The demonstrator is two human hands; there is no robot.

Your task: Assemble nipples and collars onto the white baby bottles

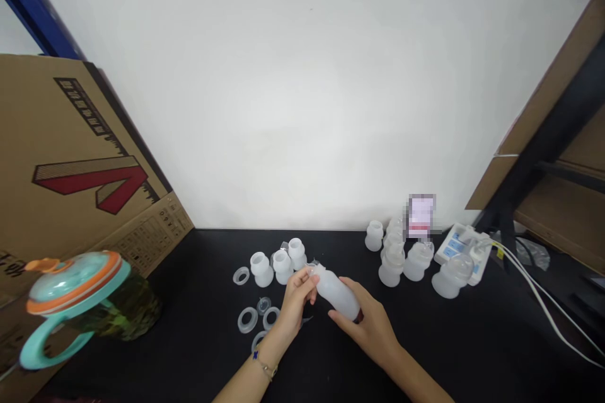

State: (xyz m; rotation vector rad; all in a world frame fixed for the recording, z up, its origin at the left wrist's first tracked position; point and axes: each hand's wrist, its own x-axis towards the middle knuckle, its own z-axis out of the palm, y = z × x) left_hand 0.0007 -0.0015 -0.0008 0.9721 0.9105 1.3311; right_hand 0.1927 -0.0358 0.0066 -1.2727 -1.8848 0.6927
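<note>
A frosted white plastic bottle [338,293] is held tilted above the black table, its neck toward the upper left. My left hand [297,299] pinches the neck end, where a small clear piece shows; its exact shape is too small to make out. Around the lower body wraps my right hand [366,318], with the thumb in front. Three small open-mouthed bottles [261,269] stand just beyond my left hand. Close to the left wrist lie several translucent rings [247,320] and a clear round piece [263,306]. Another ring [241,275] rests farther left.
Several bottles with clear domed tops [391,264] stand at the right, near a white power strip [466,252] with white cables [529,277]. A turquoise-lidded jug [78,296] stands left before a cardboard box [80,164]. Behind the black table [198,352] rises a white wall.
</note>
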